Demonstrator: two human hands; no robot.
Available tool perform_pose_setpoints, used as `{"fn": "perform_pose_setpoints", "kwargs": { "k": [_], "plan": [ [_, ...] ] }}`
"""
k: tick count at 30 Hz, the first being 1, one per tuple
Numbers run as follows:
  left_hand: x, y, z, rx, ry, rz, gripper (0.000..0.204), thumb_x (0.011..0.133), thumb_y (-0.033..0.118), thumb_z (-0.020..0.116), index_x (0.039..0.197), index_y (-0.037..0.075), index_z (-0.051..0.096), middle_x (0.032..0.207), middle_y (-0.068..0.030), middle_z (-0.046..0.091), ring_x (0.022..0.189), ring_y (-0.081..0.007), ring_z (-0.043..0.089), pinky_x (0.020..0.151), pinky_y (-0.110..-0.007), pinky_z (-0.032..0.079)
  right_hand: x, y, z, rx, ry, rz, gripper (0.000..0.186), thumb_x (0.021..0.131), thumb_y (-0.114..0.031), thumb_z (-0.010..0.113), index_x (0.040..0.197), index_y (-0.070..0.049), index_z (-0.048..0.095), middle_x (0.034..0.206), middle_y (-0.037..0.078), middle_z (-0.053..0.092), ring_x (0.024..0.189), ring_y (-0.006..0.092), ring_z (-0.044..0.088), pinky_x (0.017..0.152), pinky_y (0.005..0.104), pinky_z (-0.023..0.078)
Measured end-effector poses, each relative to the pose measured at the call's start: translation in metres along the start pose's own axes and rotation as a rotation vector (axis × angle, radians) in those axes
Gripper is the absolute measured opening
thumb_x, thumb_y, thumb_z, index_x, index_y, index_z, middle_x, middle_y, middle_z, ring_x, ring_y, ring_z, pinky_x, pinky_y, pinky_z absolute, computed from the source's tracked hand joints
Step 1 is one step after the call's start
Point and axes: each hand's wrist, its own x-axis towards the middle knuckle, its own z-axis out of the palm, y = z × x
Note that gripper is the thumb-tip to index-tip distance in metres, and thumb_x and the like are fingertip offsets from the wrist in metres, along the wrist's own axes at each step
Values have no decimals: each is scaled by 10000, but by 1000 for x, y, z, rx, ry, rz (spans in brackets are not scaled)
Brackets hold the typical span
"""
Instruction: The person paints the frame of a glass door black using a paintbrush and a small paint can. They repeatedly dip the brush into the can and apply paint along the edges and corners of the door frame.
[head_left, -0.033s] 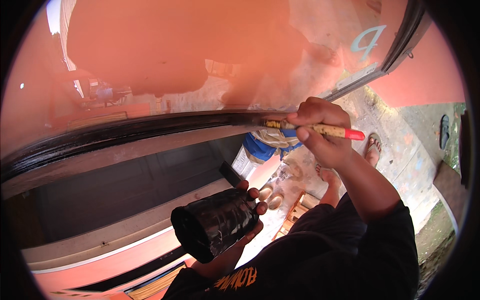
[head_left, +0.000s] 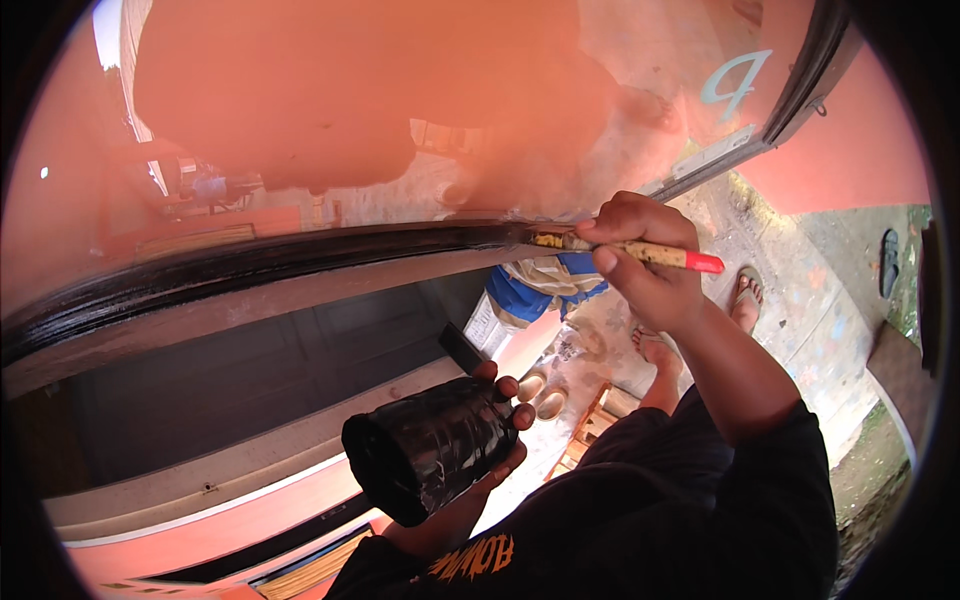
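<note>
"Where is the paintbrush?"

"In the right hand point(head_left: 660, 290), fingers and thumb pinched around the paintbrush point(head_left: 672, 256), a pale-handled tool with a red end. Its bristles meet a dark, glossy strip point(head_left: 300, 256) that stretches across the scene."

"And the other hand?"

"Lower down, the left hand point(head_left: 508, 465) is wrapped around a black cylindrical container point(head_left: 430, 445), fingers curled over the side. The container tilts, one dark round end turned to the left; whether that end is mouth or base is hard to tell."

"What surrounds the worker?"

"Above the strip, a shiny orange-pink panel point(head_left: 350, 100) throws back reflections. Below it sits a dark grey panel point(head_left: 250, 370). Blue and tan cloth point(head_left: 522, 295) shows under the bristles."

"And underfoot?"

"The worker, in a black shirt point(head_left: 620, 530) with orange lettering, stands in sandals point(head_left: 745, 298) on stained concrete point(head_left: 790, 310). Near the feet are wooden slats point(head_left: 598, 425); a loose dark sandal point(head_left: 889, 262) lies well apart at far right."
</note>
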Motion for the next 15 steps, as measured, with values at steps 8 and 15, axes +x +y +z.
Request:
{"fn": "perform_pose_setpoints", "kwargs": {
  "k": [8, 15],
  "plan": [
    [2, -1, -2, -4, 7, -10, 786, 886, 391, 637, 1489, 62, 255, 1443, -162, 326, 1274, -352, 380, 734, -424, 574, -23, 15, -25, -171, -6, 152, 189, 815, -8, 646, 997, -5, 694, 758, 65, 602, 690, 138, 581, 623, 281, 450],
    [7, 0, -4, 7, -9, -25, 783, 887, 379, 643, 1492, 72, 252, 1455, -170, 335, 1279, -359, 381, 714, -415, 583, -7, 0, -1, -4, 28, -64, 206, 805, -11, 662, 1009, -9, 689, 776, 73, 625, 684, 151, 589, 619, 280, 455]
  ]
}}
